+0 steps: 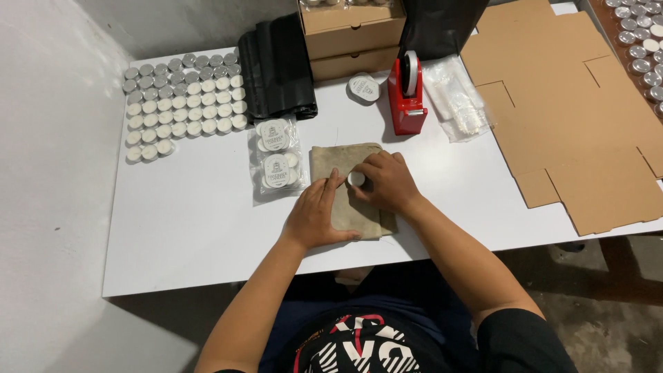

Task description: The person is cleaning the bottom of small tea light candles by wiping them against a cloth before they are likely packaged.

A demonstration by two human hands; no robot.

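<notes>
A white rectangular table (193, 228) fills the middle of the frame, evenly lit from above. A plain pale grey wall (48, 173) runs down the left side and across the upper left. At the lower right, a rough grey concrete floor (608, 331) shows below the table edge, in shadow, with a dark brown wooden frame (625, 266) just above it.

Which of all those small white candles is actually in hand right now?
The single candle under the right hand fingertips, on the tan cloth. The others sit in rows at the table's far left, untouched.
</notes>
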